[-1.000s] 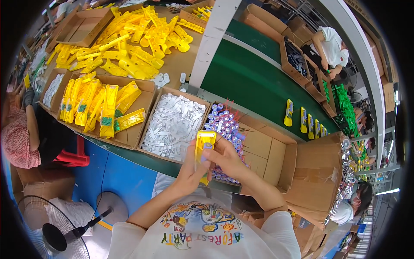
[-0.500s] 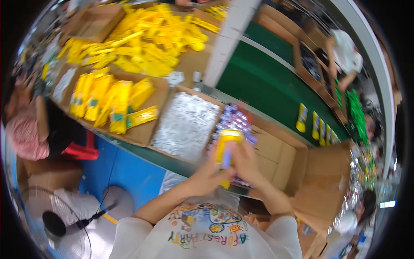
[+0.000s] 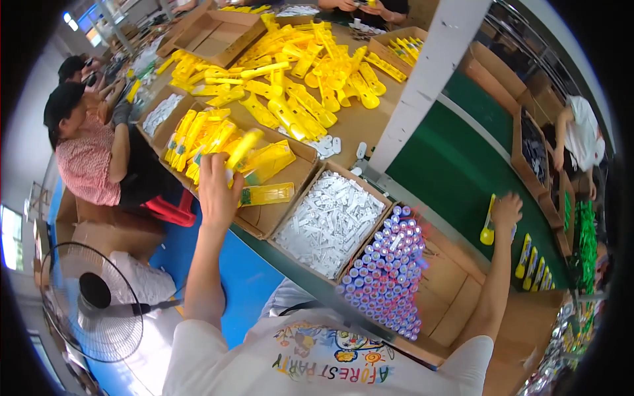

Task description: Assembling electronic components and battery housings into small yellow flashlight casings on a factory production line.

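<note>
My left hand (image 3: 218, 188) is over the cardboard box of yellow parts at the left, its fingers closed on a long yellow plastic shell (image 3: 244, 146) blurred by motion. Around it in that box lie upright yellow shells (image 3: 191, 142) with small green pieces inside, and one lying flat (image 3: 267, 194). My right hand (image 3: 507, 210) reaches out over the green conveyor belt (image 3: 432, 148), fingers apart, right beside a yellow shell with a pale insert (image 3: 488, 224). Several similar shells (image 3: 528, 261) lie in a row nearer me on the belt.
Between my arms stand a box of small white parts (image 3: 330, 221) and a carton of purple-wrapped cylinders with red wires (image 3: 389, 270). A heap of yellow shells (image 3: 297, 79) covers the far table. A white post (image 3: 422, 72) rises beside the belt. Co-workers sit left (image 3: 89, 152) and stand right (image 3: 581, 142); a fan (image 3: 92, 300) stands lower left.
My hands were together over the purple cylinders, holding a yellow shell. They have parted: the left to the yellow-parts box, the right to the belt. The view has shifted too.
</note>
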The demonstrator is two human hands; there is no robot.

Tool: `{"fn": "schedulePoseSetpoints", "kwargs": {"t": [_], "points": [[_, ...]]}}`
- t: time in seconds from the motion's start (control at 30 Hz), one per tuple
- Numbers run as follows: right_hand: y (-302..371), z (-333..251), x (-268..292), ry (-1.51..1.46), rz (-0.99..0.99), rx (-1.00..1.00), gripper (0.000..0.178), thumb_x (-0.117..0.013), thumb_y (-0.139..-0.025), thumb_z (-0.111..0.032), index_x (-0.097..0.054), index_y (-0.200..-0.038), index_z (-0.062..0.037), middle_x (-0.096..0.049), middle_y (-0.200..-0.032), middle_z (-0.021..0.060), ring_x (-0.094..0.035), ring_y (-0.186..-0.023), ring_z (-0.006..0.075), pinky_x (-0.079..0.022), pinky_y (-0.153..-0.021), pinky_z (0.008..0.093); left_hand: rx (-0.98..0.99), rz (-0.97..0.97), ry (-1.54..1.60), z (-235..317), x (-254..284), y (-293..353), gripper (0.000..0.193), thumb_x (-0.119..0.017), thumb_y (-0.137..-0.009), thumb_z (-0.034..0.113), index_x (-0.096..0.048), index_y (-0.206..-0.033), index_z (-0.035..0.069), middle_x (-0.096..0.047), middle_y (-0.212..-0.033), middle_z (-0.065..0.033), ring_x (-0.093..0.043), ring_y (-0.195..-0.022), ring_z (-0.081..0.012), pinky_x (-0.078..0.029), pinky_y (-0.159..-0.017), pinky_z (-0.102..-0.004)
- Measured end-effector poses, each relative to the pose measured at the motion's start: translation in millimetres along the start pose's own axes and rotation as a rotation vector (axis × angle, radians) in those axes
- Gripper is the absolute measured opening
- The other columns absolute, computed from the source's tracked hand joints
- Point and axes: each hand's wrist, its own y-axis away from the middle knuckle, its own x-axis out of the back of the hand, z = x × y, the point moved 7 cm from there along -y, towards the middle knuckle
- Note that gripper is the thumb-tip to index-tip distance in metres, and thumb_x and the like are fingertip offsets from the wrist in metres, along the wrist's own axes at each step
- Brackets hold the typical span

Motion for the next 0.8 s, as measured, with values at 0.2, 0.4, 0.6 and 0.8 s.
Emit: {"fn": "schedulePoseSetpoints", "kwargs": {"t": [0.2, 0.4, 0.6, 0.8], "points": [[161.5, -182.7, 205.5, -1.498, -0.525, 0.668, 0.024, -0.066, -0.085, -0.011, -0.065, -0.109, -0.0063, -0.061, -0.112, 0.0086, -0.06, -0.101, 0.0194, -0.049, -0.085, 0.031, 0.815, -0.856, 1.902, 152.8, -50.3, 86.0, 0.033, -0.05, -0.097, 0.024, -0.045, -0.125, 0.008, -0.06, -0.103, -0.0113, -0.063, -0.096, -0.0256, -0.053, -0.077, -0.0396], [238.4, -193.2, 255.0, -1.422, -0.115, 0.88, 0.033, -0.075, -0.069, -0.002, -0.068, -0.101, -0.0096, -0.059, -0.101, 0.008, -0.059, -0.087, 0.0241, -0.05, -0.072, 0.0328, 1.051, -1.013, 2.168, 191.0, -52.7, 117.9, 0.036, -0.048, -0.095, 0.023, -0.045, -0.128, 0.008, -0.056, -0.115, -0.0111, -0.057, -0.104, -0.0233, -0.047, -0.092, -0.04], [250.2, -171.0, 222.4, -1.567, -0.112, 0.554, 0.021, -0.072, -0.078, -0.002, -0.067, -0.097, -0.006, -0.066, -0.083, 0.0059, -0.061, -0.071, 0.0153, -0.047, -0.056, 0.0255, 1.006, -0.829, 1.948, 182.7, -43.6, 125.1, 0.042, -0.049, -0.086, 0.01, -0.043, -0.127, 0.003, -0.055, -0.114, -0.0105, -0.057, -0.101, -0.0242, -0.049, -0.089, -0.0407], [242.1, -170.1, 235.9, -1.913, -0.408, 0.33, 0.011, -0.067, -0.085, -0.006, -0.065, -0.095, -0.0015, -0.061, -0.08, 0.0018, -0.058, -0.068, 0.0062, -0.042, -0.055, 0.0191, 0.561, -0.89, 1.866, 194.3, -32.8, 134.3, 0.073, -0.046, -0.071, 0.0, -0.027, -0.141, 0.009, -0.051, -0.116, -0.0116, -0.057, -0.099, -0.0231, -0.049, -0.088, -0.04]]}}
